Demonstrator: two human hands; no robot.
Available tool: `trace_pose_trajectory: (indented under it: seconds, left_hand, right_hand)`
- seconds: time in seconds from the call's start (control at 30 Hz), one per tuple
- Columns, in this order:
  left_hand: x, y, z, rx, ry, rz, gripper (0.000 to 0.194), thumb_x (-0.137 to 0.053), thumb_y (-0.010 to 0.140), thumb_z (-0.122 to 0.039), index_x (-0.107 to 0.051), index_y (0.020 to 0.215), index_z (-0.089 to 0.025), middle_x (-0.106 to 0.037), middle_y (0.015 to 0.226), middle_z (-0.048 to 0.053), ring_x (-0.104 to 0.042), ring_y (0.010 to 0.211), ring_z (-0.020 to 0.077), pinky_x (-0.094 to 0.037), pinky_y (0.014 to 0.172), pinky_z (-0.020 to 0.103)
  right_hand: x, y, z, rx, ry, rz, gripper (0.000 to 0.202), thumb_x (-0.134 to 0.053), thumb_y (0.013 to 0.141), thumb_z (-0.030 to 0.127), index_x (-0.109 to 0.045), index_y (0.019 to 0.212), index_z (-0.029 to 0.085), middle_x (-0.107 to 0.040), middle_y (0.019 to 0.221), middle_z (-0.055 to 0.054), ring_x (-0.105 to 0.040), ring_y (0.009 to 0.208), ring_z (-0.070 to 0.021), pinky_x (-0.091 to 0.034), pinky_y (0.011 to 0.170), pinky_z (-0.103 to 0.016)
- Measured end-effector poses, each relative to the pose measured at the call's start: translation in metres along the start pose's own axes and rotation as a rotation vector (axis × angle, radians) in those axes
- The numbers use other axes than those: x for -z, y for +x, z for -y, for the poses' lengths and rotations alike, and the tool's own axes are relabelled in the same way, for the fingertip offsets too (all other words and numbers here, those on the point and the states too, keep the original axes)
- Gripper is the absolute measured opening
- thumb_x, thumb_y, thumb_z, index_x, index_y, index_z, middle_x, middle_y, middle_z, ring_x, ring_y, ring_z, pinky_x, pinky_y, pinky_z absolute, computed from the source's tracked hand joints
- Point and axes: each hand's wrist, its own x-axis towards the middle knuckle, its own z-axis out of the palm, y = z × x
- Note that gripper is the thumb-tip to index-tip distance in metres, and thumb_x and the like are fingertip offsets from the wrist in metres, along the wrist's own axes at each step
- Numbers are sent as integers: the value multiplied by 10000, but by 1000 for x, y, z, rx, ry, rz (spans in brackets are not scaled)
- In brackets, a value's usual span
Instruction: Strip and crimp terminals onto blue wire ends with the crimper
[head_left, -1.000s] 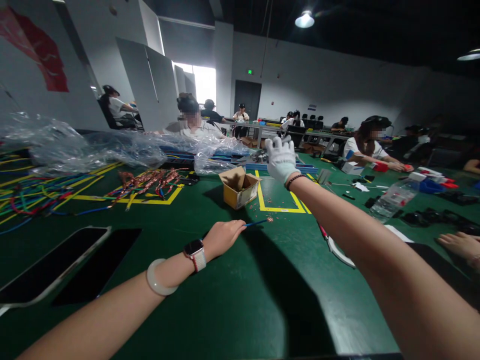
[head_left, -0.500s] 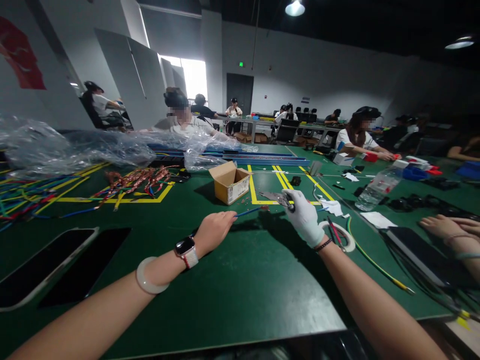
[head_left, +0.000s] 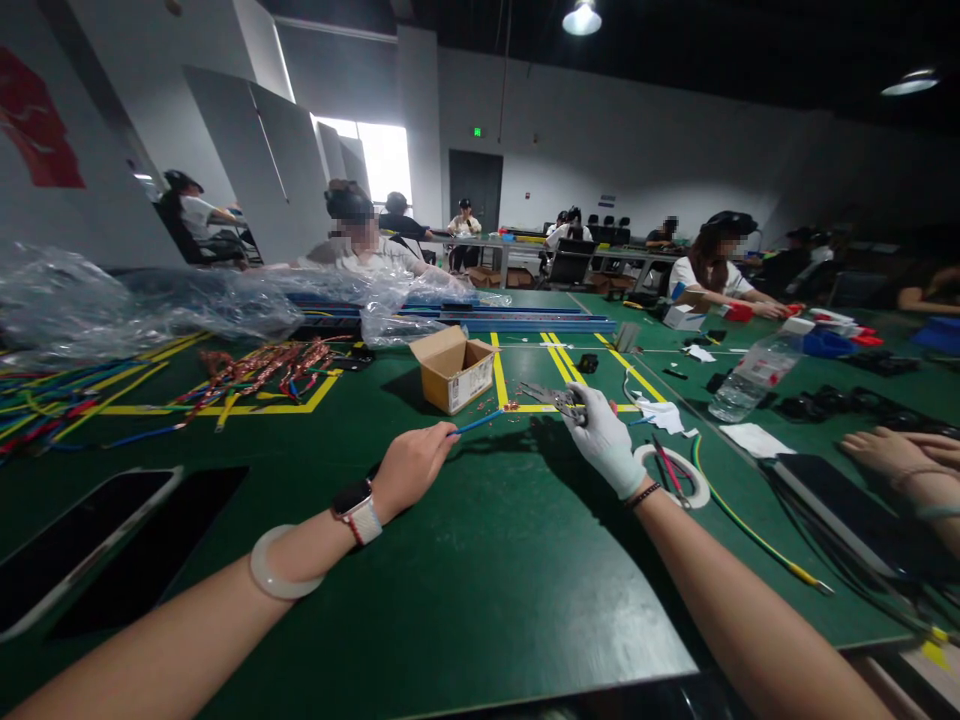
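My left hand (head_left: 411,466), bare, pinches a blue wire (head_left: 478,424) whose far end shows a little copper and points to the right. Gloved in white, my right hand (head_left: 602,440) grips a metal pliers-like tool (head_left: 551,397) with its jaws toward the left. A gap lies between the wire's end and the jaws. Just behind the wire stands an open cardboard box (head_left: 457,375), with small copper bits scattered beside it on the green table (head_left: 480,570).
Stripped copper wires (head_left: 262,372), plastic film (head_left: 142,300) and phones (head_left: 90,540) are at left. Right of my right hand are a white tape roll (head_left: 697,485), a green-yellow wire (head_left: 750,538) and a bottle (head_left: 757,375). Another person's hands (head_left: 885,455) rest at the right edge.
My left hand has moved slightly left and drawn the blue wire away from the tool. The wire's end now lies nearer the box. My right hand still holds the tool at about the same spot.
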Motion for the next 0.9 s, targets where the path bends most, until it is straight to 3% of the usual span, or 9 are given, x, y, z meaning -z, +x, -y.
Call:
trace_pose_trajectory:
  seconds: [0.23, 0.47, 0.63, 0.77, 0.9]
  left_hand:
    - [-1, 0, 1, 4, -45, 10, 355, -300, 1005, -347, -592, 999, -145, -693, 829, 77, -658, 724, 201, -474, 671, 297]
    - [5, 0, -1, 85, -128, -16, 340, -318, 989, -363, -582, 1023, -151, -674, 824, 78, -631, 700, 200, -444, 653, 294]
    - [21, 13, -12, 254, -498, -45, 277, -346, 974, -367, -547, 973, -175, -575, 710, 9, -564, 633, 153, -418, 610, 257]
    - [32, 23, -23, 419, -924, 3, 257, -360, 962, -383, -514, 938, -178, -436, 612, -46, -420, 492, 102, -354, 475, 205]
    - [34, 25, -31, 506, -1198, 100, 259, -392, 948, -403, -507, 995, -176, -404, 624, -57, -344, 444, 74, -279, 399, 173]
  right_hand:
    - [4, 3, 1, 23, -34, 22, 431, -511, 830, 219, -487, 1260, 224, -574, 1231, -95, -580, 1096, -245, -523, 847, -373]
    - [-5, 2, -4, 34, 149, 97, 327, -493, 858, 297, -535, 1169, 201, -612, 1124, -92, -582, 1055, -235, -483, 904, -385]
    - [-1, 2, 9, -8, 336, 219, 275, -454, 888, 339, -554, 1117, 224, -642, 994, -49, -627, 842, -188, -516, 787, -340]
    - [-1, 0, 15, 17, 375, 185, 303, -475, 872, 316, -546, 1155, 235, -622, 1095, -57, -606, 964, -199, -495, 863, -355]
    - [-2, -2, 14, 27, 364, 202, 327, -486, 862, 302, -540, 1178, 237, -616, 1127, -65, -594, 1010, -207, -481, 907, -382]
